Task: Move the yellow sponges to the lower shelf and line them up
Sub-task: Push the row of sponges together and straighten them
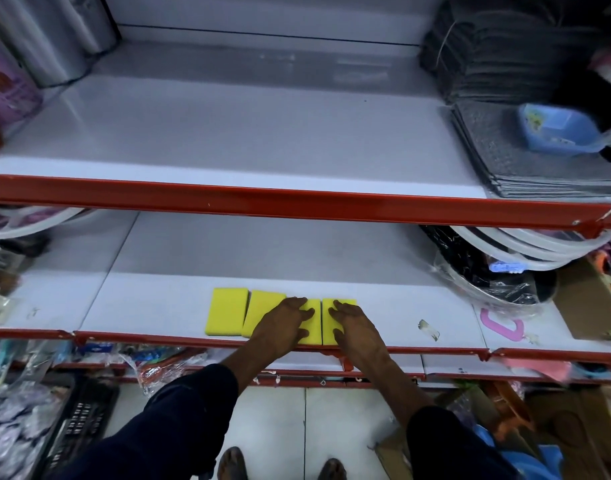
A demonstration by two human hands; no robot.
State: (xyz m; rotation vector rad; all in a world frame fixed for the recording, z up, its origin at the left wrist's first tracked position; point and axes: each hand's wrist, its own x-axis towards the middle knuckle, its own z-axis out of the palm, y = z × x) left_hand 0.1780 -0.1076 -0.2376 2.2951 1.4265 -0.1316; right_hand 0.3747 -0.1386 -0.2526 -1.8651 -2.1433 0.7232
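Several yellow sponges lie side by side in a row near the front edge of the lower white shelf. The leftmost sponge lies apart from my hands. A second sponge is partly under my left hand, which rests flat across it and a third sponge. My right hand lies flat on the rightmost sponge, fingers spread. Neither hand grips anything. The upper shelf shows no sponges.
Red rails edge both shelves. Grey mats and a blue plastic tub sit on the upper shelf's right. Wrapped pans and a pink handle lie right on the lower shelf. Packaged goods crowd the left and floor.
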